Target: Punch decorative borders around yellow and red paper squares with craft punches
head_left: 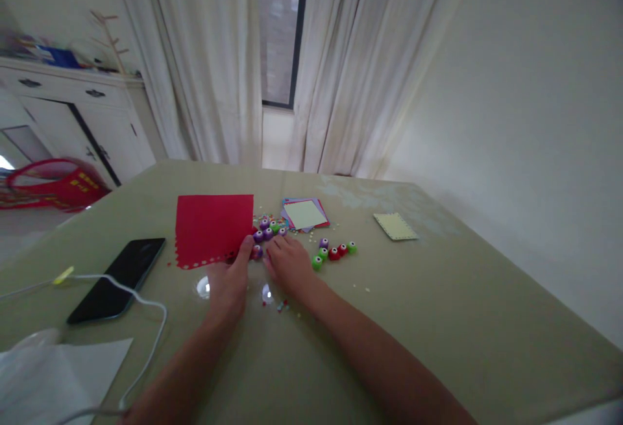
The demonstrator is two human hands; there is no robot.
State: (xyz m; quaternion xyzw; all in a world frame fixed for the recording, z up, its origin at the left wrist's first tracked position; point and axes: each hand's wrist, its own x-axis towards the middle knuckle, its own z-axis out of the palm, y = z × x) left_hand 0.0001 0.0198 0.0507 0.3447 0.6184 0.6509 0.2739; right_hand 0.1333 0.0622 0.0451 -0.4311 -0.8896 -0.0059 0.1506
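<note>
My left hand (230, 282) pinches the lower right corner of a red sheet of paper (214, 227), thumb on top. Small notches and punched shapes run along the sheet's lower and left edges. Close to its right, my right hand (291, 261) reaches into a cluster of small craft punches (267, 233), purple, green and red. Its fingers are bent down together, and whatever lies under them is hidden. A second row of punches (333, 253), in the same colours, lies right of that hand. Tiny paper confetti (282, 307) is scattered nearby.
Behind the punches lies a stack of coloured paper squares (305, 214). A pale yellow square pad (395, 226) rests farther right. At left are a black phone (119, 279), a white cable (156, 334) across it, and white paper (97, 363) with clear plastic.
</note>
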